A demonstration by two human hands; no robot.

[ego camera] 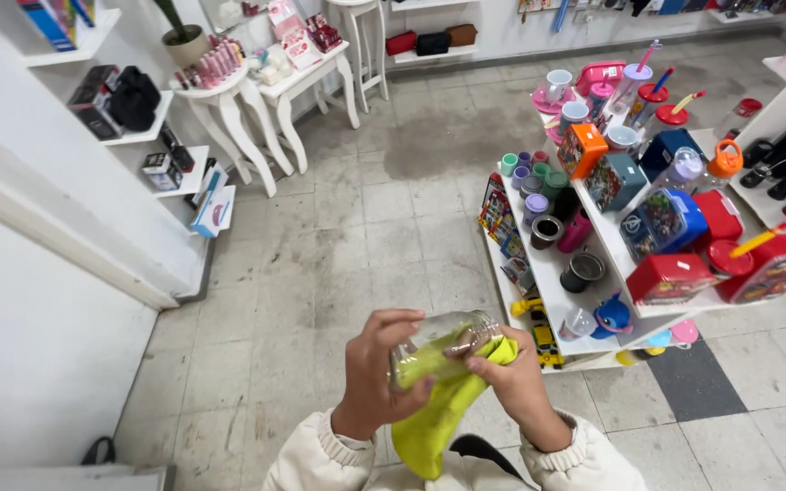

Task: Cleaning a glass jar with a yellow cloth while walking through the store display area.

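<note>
A clear glass jar (434, 347) lies tilted between my hands, its mouth pointing right. My left hand (373, 375) wraps around the jar's body from the left. My right hand (518, 382) presses a yellow-green cloth (438, 416) against the jar's mouth; the cloth hangs down below the hands. Both cream sleeves show at the bottom edge.
A white tiered shelf (552, 284) on the right carries colourful cups, tumblers and lunch boxes. White side tables (229, 95) with pink items stand at the back left. White wall shelves (152, 123) hold dark boxes. The tiled floor (357, 227) stretches between them.
</note>
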